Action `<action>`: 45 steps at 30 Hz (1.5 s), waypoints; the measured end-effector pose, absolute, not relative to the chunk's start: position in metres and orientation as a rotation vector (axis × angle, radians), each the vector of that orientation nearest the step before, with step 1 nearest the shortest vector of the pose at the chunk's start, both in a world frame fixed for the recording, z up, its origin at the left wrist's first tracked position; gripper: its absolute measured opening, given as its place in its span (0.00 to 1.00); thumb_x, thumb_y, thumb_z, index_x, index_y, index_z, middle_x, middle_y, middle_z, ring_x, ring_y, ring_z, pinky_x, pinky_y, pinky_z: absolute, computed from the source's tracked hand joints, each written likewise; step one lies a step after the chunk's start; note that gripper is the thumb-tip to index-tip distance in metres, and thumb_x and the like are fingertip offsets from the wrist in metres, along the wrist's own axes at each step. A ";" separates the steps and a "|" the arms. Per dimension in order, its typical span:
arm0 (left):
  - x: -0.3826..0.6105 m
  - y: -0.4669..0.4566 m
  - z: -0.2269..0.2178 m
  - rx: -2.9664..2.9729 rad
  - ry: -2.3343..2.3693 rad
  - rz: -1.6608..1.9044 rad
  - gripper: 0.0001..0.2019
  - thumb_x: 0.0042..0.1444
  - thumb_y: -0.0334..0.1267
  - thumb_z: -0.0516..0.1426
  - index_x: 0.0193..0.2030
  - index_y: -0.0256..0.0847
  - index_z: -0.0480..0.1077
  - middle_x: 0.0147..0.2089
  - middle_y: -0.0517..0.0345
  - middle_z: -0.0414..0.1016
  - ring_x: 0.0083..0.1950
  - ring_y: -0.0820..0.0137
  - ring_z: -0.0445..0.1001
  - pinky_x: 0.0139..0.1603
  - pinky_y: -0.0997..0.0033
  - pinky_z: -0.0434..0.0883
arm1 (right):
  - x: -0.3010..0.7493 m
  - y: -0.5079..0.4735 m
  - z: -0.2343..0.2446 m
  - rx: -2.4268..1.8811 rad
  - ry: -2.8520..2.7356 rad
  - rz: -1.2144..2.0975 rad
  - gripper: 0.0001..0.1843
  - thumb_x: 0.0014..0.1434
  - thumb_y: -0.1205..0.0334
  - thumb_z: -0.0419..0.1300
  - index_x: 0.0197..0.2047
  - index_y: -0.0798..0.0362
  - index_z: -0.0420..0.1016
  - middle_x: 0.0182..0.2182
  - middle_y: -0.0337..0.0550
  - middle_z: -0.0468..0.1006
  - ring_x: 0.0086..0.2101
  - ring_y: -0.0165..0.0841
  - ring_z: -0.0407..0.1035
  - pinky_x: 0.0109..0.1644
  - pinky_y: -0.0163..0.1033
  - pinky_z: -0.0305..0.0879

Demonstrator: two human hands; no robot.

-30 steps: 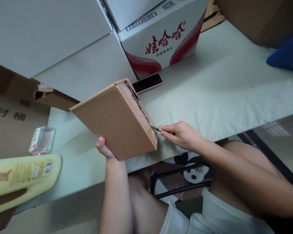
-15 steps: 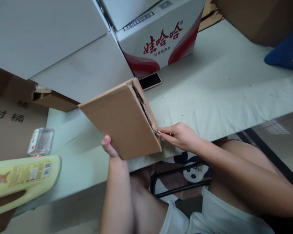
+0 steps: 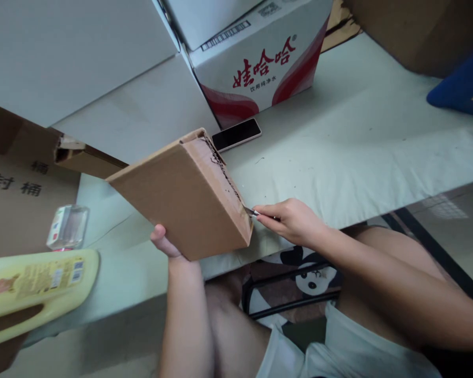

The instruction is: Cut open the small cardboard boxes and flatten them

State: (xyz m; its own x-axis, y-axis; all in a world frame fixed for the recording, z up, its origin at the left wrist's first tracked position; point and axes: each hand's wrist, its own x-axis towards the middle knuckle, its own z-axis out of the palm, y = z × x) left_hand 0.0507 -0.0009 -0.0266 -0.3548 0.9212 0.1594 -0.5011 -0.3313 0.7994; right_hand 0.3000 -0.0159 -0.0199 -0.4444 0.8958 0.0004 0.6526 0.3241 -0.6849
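A flat brown cardboard box (image 3: 181, 194) is held tilted above the table's front edge. My left hand (image 3: 163, 244) grips it from underneath, only the thumb and heel showing. The box's right side shows a ragged cut seam. My right hand (image 3: 294, 220) is closed around a small knife (image 3: 252, 211), whose blade tip touches the lower end of that seam at the box's near corner.
A white and red carton (image 3: 260, 58) stands behind, with a black phone (image 3: 236, 134) lying before it. A yellow bottle (image 3: 35, 289) and a small clear packet (image 3: 68, 227) lie at the left. Large grey and brown cartons (image 3: 74, 58) fill the back left. A blue object (image 3: 463, 84) sits far right.
The box tilted right and then back left in my left hand. The knife in my right hand stayed at the lower end of the cut seam.
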 end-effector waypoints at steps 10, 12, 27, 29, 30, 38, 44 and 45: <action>0.049 0.004 -0.027 0.777 0.899 1.860 0.23 0.46 0.50 0.59 0.48 0.45 0.75 0.52 0.58 0.78 0.58 0.54 0.72 0.58 0.53 0.70 | 0.299 -0.017 -0.016 -1.340 -2.189 1.035 0.19 0.67 0.54 0.48 0.48 0.48 0.80 0.27 0.41 0.78 0.24 0.29 0.62 0.31 0.36 0.49; 0.050 0.004 -0.026 0.767 0.934 1.851 0.23 0.46 0.52 0.58 0.47 0.44 0.76 0.51 0.57 0.79 0.58 0.53 0.72 0.56 0.53 0.71 | 0.298 -0.018 -0.016 -1.337 -2.193 1.046 0.19 0.67 0.54 0.48 0.48 0.48 0.79 0.26 0.40 0.77 0.23 0.28 0.60 0.30 0.36 0.49; 0.062 0.005 -0.022 0.760 0.946 1.804 0.21 0.48 0.53 0.58 0.42 0.41 0.76 0.42 0.55 0.82 0.51 0.57 0.75 0.43 0.63 0.73 | 0.297 -0.018 -0.018 -1.300 -2.184 1.062 0.18 0.68 0.57 0.50 0.51 0.46 0.79 0.27 0.39 0.79 0.24 0.28 0.63 0.31 0.35 0.50; 0.062 0.005 -0.022 0.767 0.950 1.763 0.20 0.48 0.53 0.59 0.43 0.42 0.75 0.42 0.56 0.81 0.50 0.58 0.75 0.43 0.64 0.73 | 0.297 -0.018 -0.018 -1.308 -2.197 1.045 0.18 0.68 0.56 0.50 0.51 0.47 0.79 0.28 0.41 0.81 0.25 0.29 0.66 0.31 0.35 0.52; 0.062 0.004 -0.022 0.770 0.943 1.739 0.20 0.49 0.53 0.59 0.44 0.42 0.75 0.42 0.56 0.82 0.50 0.58 0.76 0.43 0.64 0.74 | 0.296 -0.018 -0.019 -1.314 -2.207 1.037 0.19 0.68 0.56 0.50 0.52 0.48 0.79 0.29 0.42 0.82 0.25 0.29 0.68 0.31 0.35 0.52; 0.058 0.003 -0.029 0.755 0.908 1.678 0.27 0.44 0.53 0.62 0.51 0.44 0.73 0.50 0.54 0.80 0.53 0.54 0.75 0.43 0.61 0.73 | 0.292 -0.019 -0.026 -1.362 -2.227 0.991 0.19 0.67 0.56 0.51 0.52 0.48 0.80 0.34 0.45 0.85 0.29 0.32 0.74 0.34 0.36 0.58; 0.056 0.000 -0.022 0.732 0.912 1.693 0.25 0.46 0.51 0.61 0.51 0.44 0.75 0.48 0.52 0.81 0.48 0.57 0.77 0.44 0.62 0.75 | 0.294 -0.021 -0.024 -1.310 -2.173 1.022 0.19 0.68 0.56 0.50 0.51 0.47 0.80 0.30 0.42 0.82 0.26 0.30 0.70 0.32 0.35 0.55; 0.055 -0.001 -0.022 0.737 0.914 1.693 0.25 0.46 0.51 0.61 0.52 0.45 0.75 0.48 0.52 0.81 0.48 0.57 0.77 0.44 0.62 0.75 | 0.294 -0.021 -0.023 -1.305 -2.171 1.029 0.19 0.68 0.56 0.49 0.51 0.47 0.80 0.29 0.41 0.82 0.26 0.30 0.69 0.32 0.35 0.54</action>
